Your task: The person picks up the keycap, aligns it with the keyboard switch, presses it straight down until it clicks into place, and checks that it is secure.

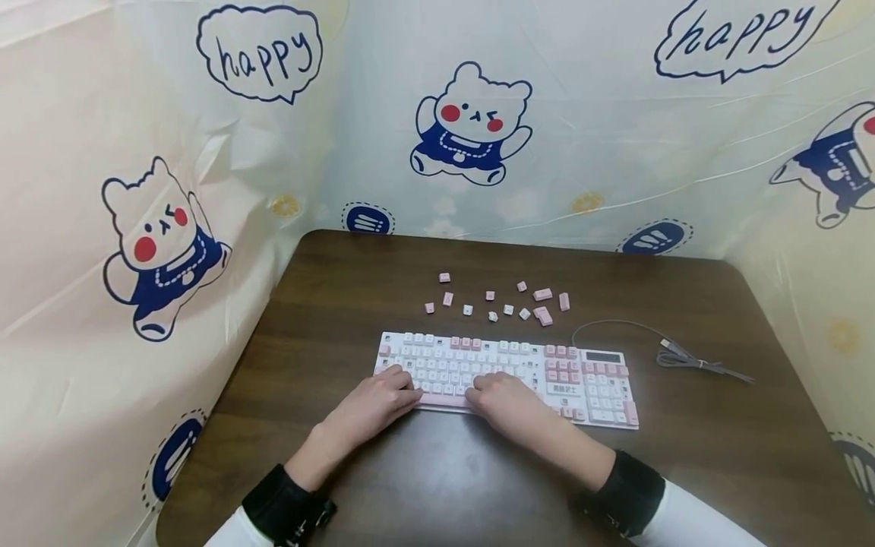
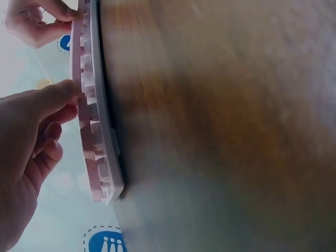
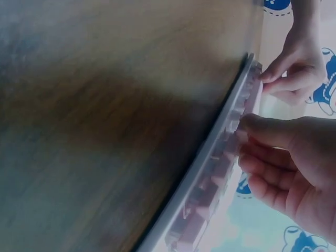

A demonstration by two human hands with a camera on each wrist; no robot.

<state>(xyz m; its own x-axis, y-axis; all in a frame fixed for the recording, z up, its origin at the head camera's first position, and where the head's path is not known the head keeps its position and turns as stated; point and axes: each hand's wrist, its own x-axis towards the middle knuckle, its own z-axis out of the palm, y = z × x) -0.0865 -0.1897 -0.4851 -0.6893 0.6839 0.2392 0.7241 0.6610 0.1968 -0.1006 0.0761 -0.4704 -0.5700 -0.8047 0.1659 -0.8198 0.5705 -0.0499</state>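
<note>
A white and pink keyboard (image 1: 564,389) lies on the table, its long pink space bar (image 1: 444,400) along the front row. At the bar's left end, my left hand (image 1: 376,403) pinches it between thumb and curled fingers. My right hand (image 1: 509,406) grips the other end in the same way. In the left wrist view the left thumb (image 2: 60,94) meets the pink front edge. The right wrist view has the right thumb (image 3: 257,124) against the key edge, other fingers curled beneath. Parts of the keys are hidden under both hands. Dark bare spots show among the keycaps.
Behind the keyboard several loose pink keycaps (image 1: 542,294) and white keycaps (image 1: 468,310) are scattered. A bundled grey cable (image 1: 690,358) lies to the right. The brown table (image 1: 465,479) is bordered at the back and sides by a printed curtain (image 1: 383,137).
</note>
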